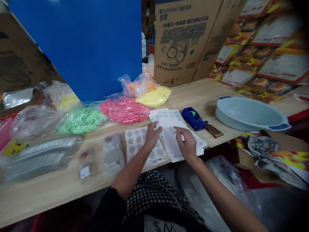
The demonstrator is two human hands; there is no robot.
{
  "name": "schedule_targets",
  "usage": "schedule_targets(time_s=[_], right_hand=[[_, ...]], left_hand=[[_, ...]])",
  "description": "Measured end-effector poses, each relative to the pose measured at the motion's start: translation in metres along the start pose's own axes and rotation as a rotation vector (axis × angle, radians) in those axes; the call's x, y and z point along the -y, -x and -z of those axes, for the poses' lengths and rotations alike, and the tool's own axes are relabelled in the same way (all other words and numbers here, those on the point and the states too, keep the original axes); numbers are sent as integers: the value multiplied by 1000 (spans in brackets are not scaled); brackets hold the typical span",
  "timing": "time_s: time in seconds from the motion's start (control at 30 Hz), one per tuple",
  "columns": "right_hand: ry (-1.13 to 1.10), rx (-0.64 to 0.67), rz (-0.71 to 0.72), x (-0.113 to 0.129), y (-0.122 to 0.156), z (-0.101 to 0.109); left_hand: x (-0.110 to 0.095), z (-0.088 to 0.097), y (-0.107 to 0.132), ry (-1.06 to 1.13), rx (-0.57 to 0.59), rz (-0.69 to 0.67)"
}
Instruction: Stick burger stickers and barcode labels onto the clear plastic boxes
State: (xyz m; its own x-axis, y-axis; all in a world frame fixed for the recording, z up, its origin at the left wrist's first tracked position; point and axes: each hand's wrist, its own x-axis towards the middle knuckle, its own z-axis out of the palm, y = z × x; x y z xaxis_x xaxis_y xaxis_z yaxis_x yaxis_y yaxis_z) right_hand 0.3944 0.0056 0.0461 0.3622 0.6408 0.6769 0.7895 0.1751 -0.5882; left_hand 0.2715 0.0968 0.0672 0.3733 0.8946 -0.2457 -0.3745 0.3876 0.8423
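Below the curled right hand (pixel 185 140), oblong white paper sheets (pixel 169 145) are pointed at the bench's (pixel 48 193) front edge. Its grip cannot be told.

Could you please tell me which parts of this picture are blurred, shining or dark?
Head view: trays at left and packs at right look smeared; print on the papers is unreadable; the middle pink bag glints; the basin casts a shadow on the table; the top right corner is nearly black.

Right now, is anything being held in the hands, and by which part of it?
The right hand seems to hold a small grey piece by its right edge, though blur leaves this unsure. Nothing shows held in the left hand.
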Motion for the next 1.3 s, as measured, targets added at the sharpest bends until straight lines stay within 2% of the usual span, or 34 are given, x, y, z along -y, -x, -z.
schedule_targets(time_s=[0.07,0.13,0.23,0.3,0.43,0.6,0.67,0.8,0.9,0.97,1.13,1.3], right_hand=[[24,97,142,15,1,-11],[38,197,248,32,4,-21],[6,303,336,55,9,-29],[-49,307,315,67,10,-32],[-164,241,209,80,4,-37],[-150,371,209,93,0,-41],[-171,378,204,99,0,-41],[-297,399,98,109,-2,-46],[-366,491,32,119,-2,-55],[-346,543,47,126,-2,-61],[-289,653,57,140,1,-68],[-431,713,-58,145,-1,-72]], left_hand=[[2,11,27,17,31,67],[-1,22,49,123,45,144],[-13,37,68,334,14,240],[-23,46,74,416,14,284],[-37,57,83,520,106,338],[-44,66,93,540,124,355],[-45,72,99,544,142,343],[-51,89,116,515,171,325],[-56,100,126,518,133,277],[-59,105,128,531,85,255],[-64,104,126,519,-29,219],[-70,108,134,436,-22,164]])
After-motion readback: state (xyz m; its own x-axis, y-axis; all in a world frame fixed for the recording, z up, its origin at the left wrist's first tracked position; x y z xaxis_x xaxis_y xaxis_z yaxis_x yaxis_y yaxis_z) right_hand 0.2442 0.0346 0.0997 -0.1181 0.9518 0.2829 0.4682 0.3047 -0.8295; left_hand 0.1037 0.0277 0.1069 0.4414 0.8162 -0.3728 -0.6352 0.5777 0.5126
